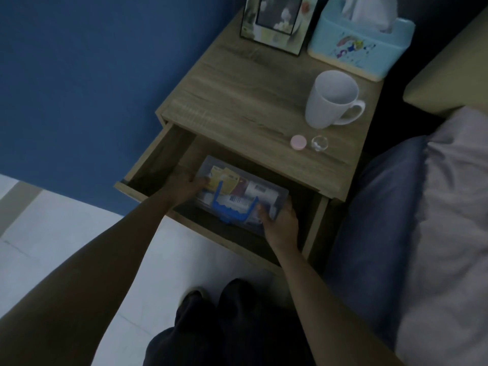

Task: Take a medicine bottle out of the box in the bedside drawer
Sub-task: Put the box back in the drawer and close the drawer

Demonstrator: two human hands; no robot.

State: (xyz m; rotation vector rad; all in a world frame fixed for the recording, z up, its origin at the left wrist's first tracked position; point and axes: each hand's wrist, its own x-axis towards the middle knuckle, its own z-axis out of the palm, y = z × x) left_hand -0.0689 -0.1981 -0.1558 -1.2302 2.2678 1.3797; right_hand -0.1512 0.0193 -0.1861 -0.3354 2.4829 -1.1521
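Two hands reach into the open drawer (pixel 148 165) at the middle of the frame, one at each end of the clear box (pixel 281 195). The left hand (pixel 184 190) sits at the box's left end, fingers curled against its edge beside yellow packets (pixel 224 180); whether it grips the box or only rests on it I cannot tell. The right hand (pixel 281 224) is at the box's lower right corner, thumb on top of the lid and fingers wrapped under the side, closed on the box.

Inside the box, between the two hands, a white bottle (pixel 257 192) lies on its side under the lid, toward the right and just above the right hand's thumb. A second white container with a blue label (pixel 235 202) lies just below it, partly behind the blue handle (pixel 229 210) that crosses the lid. Neither hand touches a bottle; the lid lies between them.

On the nightstand top (pixel 237 101), above the drawer, a white mug (pixel 331 100) stands upright at the right, with a pink cap (pixel 298 142) and a small clear glass item (pixel 319 143) side by side below it. A picture frame (pixel 274 19) and a light blue tissue box (pixel 360 40) stand at the top of the frame. Bedding (pixel 435 220) fills the right side.
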